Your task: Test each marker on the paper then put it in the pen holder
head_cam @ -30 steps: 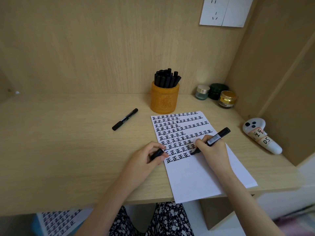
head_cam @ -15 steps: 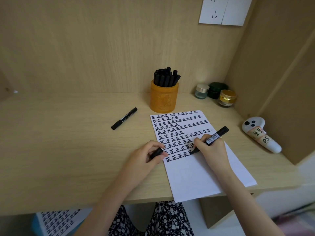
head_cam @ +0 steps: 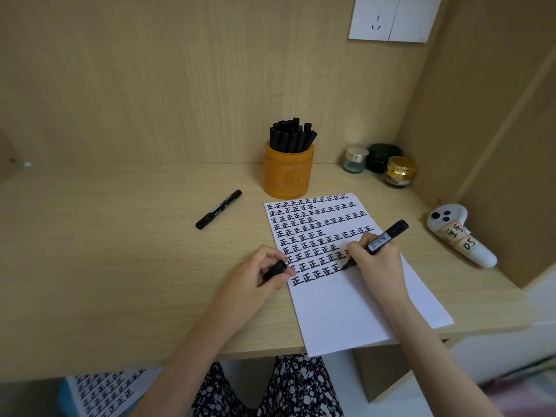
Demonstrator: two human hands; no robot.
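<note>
A white sheet of paper [head_cam: 355, 308] lies on the wooden desk, its upper half filled with rows of black written marks. My right hand [head_cam: 377, 263] grips a black marker [head_cam: 383, 239] with its tip on the paper at the end of the lowest rows. My left hand [head_cam: 255, 278] holds the black marker cap [head_cam: 275, 270] at the paper's left edge. An orange pen holder [head_cam: 288, 173] stands behind the paper, packed with several black markers [head_cam: 291, 135]. Another capped black marker [head_cam: 219, 209] lies loose on the desk to the left.
Three small jars [head_cam: 379, 164] stand at the back right corner. A white controller [head_cam: 460, 233] with handwritten labels lies by the right wall. Another marked sheet [head_cam: 102, 392] sits below the desk's front edge. A wall socket [head_cam: 391, 18] is mounted above.
The marker tip in my right hand has shifted slightly along the lower rows as it writes. My left hand keeps the cap in the same place.
</note>
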